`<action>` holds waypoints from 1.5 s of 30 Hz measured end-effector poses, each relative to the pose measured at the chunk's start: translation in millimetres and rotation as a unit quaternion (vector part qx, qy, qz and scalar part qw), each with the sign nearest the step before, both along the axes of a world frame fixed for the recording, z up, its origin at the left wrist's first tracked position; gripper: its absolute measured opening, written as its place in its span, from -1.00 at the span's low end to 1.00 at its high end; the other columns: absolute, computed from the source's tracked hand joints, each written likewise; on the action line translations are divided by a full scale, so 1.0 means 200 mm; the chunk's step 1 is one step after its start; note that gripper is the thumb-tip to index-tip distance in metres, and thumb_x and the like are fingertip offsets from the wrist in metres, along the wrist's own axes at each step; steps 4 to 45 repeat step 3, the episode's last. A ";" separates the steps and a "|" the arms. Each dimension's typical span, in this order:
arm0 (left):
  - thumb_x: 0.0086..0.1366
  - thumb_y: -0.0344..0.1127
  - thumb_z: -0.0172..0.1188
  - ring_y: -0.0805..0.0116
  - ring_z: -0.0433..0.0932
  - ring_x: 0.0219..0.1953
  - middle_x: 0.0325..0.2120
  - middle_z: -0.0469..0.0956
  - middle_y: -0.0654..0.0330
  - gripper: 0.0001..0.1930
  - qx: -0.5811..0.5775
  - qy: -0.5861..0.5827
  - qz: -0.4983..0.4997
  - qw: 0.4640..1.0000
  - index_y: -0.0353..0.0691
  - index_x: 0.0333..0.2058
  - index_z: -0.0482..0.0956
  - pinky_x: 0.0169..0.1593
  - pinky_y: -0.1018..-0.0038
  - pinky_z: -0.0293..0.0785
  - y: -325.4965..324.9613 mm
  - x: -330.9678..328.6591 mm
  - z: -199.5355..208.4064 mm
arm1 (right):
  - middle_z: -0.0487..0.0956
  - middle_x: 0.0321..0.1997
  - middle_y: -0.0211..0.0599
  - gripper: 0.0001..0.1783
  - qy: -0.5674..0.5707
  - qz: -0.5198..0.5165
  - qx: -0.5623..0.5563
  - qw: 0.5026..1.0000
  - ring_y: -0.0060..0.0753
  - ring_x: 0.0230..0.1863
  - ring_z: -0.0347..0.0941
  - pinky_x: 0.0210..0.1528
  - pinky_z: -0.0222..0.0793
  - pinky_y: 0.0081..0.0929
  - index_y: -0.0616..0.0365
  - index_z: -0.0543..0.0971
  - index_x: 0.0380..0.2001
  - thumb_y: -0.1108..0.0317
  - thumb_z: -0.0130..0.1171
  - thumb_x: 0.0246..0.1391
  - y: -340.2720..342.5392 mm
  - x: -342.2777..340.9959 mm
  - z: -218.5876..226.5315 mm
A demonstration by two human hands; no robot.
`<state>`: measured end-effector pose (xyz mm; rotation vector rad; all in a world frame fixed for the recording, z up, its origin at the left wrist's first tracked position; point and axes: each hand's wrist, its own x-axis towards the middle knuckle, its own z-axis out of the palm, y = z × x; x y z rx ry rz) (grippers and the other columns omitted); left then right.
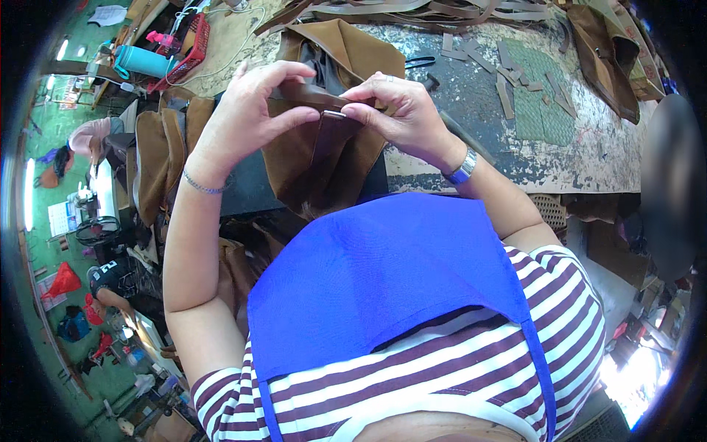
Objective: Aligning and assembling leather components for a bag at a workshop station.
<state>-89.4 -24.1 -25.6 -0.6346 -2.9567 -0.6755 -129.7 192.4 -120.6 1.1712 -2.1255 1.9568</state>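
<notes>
A brown bag (294, 158) with a dark lining stands at the near edge of the worktable, below my hands. My right hand (405, 118) pinches a brown leather strap (313, 96) on the bag, beside a small silver metal fitting (333, 114). The thumb and forefinger lie close to that fitting, whose exact kind I cannot make out. On the other side, my left hand (254, 107) curls around the same strap, thumb tip near the fitting and forefinger bent above. Part of the strap is hidden by the fingers.
Small grey-brown strips (508, 77) lie on a green cutting mat (541, 103) at right. A hammer (464, 136) rests beyond my right wrist. Long straps (442, 15) are heaped at the back. More brown bags (158, 147) and a red basket (193, 48) stand at left; a person (110, 283) sits beyond.
</notes>
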 end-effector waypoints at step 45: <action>-0.01 -0.05 0.41 0.31 0.51 -0.09 -0.24 0.58 0.16 -0.48 -0.078 -0.045 0.047 0.995 -0.19 -0.13 0.51 0.35 0.11 -0.13 -0.15 -0.02 -0.03 | 0.59 -0.39 -0.31 -0.83 0.028 0.024 0.041 0.998 -0.51 -0.36 0.49 -0.30 0.36 -0.61 0.14 0.63 -0.27 0.38 0.27 0.02 -0.01 -0.05 0.02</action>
